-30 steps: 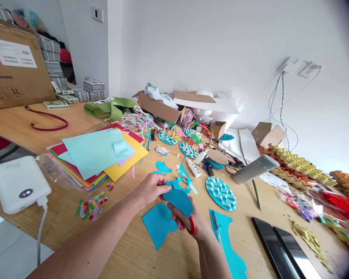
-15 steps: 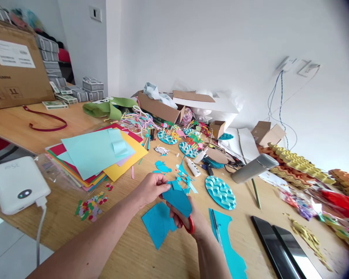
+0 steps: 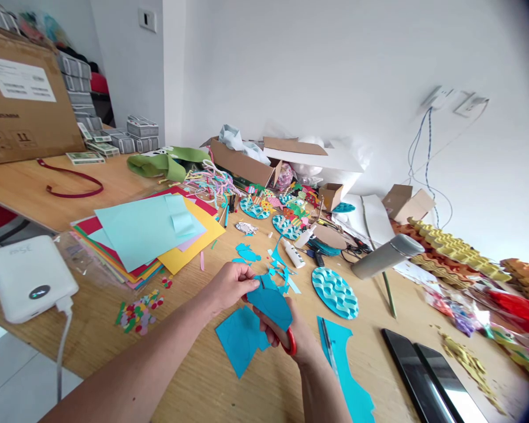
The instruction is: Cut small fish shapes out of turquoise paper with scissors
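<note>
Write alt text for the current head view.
A left hand holds blue paper and a right hand holds red-handled scissors over a wooden table. Stacked colored paper lies to the left, a wavy-patterned oval to the right.

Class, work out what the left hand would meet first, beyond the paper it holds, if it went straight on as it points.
Past the held paper, the left hand would probably meet the blue scraps first, though its height is unclear.

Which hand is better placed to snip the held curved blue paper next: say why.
Right hand, likely: it holds the red-handled scissors at the curved blue paper. The left hand pinches that paper's edge, better placed to steady it.
</note>
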Available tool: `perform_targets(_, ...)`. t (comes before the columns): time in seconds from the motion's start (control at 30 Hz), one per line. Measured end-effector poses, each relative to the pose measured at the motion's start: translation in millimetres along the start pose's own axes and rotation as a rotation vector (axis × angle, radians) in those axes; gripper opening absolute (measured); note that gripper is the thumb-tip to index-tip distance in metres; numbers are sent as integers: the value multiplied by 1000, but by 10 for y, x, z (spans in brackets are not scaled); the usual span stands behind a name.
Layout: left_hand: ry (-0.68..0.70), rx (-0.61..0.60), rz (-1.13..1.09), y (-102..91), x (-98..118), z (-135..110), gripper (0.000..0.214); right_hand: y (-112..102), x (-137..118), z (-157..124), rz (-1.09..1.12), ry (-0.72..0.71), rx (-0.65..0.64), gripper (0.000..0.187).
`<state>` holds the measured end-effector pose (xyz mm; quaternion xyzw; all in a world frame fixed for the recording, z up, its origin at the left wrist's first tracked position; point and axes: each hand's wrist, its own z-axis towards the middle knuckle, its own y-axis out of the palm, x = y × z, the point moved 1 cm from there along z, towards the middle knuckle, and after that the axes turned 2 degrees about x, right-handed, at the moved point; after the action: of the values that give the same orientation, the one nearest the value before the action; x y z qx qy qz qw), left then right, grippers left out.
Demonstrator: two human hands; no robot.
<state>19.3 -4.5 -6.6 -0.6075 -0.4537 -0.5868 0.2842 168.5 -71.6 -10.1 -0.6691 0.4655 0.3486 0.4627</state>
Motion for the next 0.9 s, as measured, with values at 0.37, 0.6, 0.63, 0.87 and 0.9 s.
perform_targets(0.37, 3, -2, 10, -6, 11, -1, 21, -18, 69, 1, 13, 68, 81, 33)
perform_targets(0.6, 11, -36, -6, -4, 21, -11, 19, -25, -115, -29, -15, 9, -57, 20)
perform_targets(0.63, 11, -38, -6, -5, 20, -10, 18, -23, -129, -35, -10, 10, -52, 20)
perform_targets(0.87, 4, -38, 3, -12, 11, -4, 17, -7, -97, -33, 6, 20, -41, 25)
perform_targets(0.9, 2, -39, 5, -10, 10, -4, 18, -7, -93, -31, 7, 16, -40, 25)
